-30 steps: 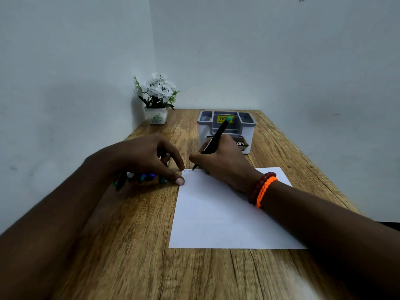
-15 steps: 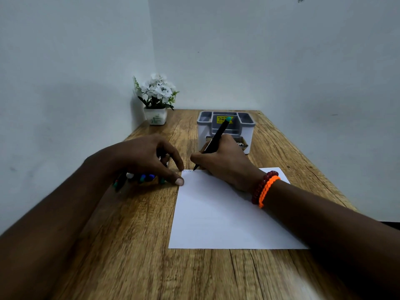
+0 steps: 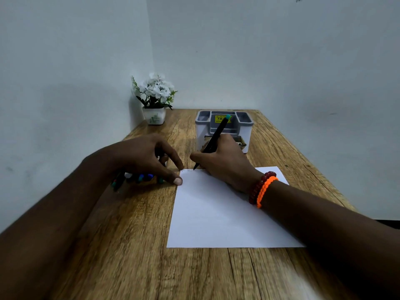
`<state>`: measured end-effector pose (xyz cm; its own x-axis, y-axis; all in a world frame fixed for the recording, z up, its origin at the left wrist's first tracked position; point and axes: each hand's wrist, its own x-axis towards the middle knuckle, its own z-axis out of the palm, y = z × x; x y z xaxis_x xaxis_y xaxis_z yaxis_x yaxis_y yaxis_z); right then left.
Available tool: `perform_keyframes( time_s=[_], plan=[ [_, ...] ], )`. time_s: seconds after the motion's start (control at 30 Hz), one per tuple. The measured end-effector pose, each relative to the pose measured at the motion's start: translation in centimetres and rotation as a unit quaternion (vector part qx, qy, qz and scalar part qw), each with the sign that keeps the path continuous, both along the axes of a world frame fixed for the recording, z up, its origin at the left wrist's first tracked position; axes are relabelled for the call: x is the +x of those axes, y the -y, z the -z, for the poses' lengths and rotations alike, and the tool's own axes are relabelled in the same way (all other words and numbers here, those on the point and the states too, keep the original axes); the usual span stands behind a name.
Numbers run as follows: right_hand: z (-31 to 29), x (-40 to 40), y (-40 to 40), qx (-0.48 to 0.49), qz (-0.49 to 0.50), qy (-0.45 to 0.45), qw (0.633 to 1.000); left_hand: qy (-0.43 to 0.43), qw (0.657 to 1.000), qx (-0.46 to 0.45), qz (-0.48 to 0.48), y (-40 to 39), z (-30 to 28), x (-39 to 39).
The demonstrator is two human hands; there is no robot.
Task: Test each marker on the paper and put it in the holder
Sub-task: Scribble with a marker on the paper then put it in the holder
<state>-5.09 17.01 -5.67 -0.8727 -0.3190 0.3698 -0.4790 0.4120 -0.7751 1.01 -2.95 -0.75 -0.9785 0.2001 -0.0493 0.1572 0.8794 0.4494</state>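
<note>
Rightward my marker tip has crept, scribbling; right hand fingers clamp it, left hand spread, pinning paper. Next: holder.

Bare forearms, no sleeves; a dark red bead bracelet beside an orange woven band

White flowers (potted) on wooden table.
</note>
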Motion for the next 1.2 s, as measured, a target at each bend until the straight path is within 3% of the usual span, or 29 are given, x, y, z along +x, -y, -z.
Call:
perform_keyframes(
  time_s=[0.27, 0.43, 0.63, 1.2],
  plan=[
    [0.3, -0.3, -0.2, -0.005, -0.011, 0.006, 1.0, 0.004, 1.0, -0.003, -0.004, 0.1, 0.1, 0.0],
    [-0.1, 0.3, -1.2, -0.095, -0.051, 0.078, 0.991, 0.009, 1.0, -0.002, -0.008, 0.0, 0.0, 0.0],
    [-0.1, 0.0, -1.2, -0.092, -0.1, 0.101, 0.986, 0.011, 1.0, -0.008, -0.01, 0.1, 0.0, 0.1],
    [-0.3, 0.2, -1.1, -0.02, -0.061, 0.064, 0.996, 0.001, 1.0, -0.01, -0.007, -0.1, 0.0, 0.1]
  ],
)
